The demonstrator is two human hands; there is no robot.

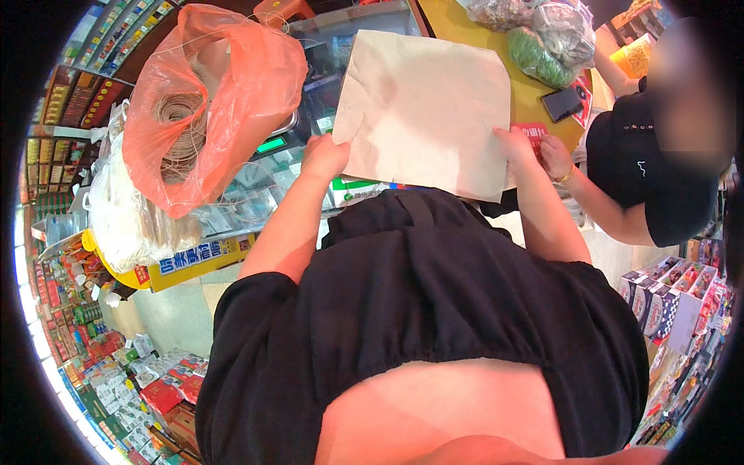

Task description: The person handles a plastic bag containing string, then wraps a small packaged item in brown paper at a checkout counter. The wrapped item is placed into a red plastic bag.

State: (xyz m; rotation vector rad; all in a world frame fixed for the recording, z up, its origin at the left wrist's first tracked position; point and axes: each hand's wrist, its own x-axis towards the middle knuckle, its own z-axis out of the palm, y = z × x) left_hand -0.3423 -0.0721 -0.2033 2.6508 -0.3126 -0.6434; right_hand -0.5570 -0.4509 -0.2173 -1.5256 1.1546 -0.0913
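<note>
A large sheet of brown paper (430,110) is spread out over the glass counter in front of me. My left hand (327,157) grips its lower left corner. At the right edge, my right hand (514,144) pinches the paper between thumb and fingers. To the left of the sheet, a red plastic bag (256,75) gapes and shows a coil of thin twine or cord (180,131) inside. Beside the bag, a green-lit display (271,145) of what looks like a scale shows on the counter.
White plastic bags (128,215) hang at the counter's left end. Filled produce bags (540,64) and a black phone (562,104) lie on the yellow tabletop (465,26). Another person (628,145) stands close on the right, one hand near a red card (530,132) by my right hand.
</note>
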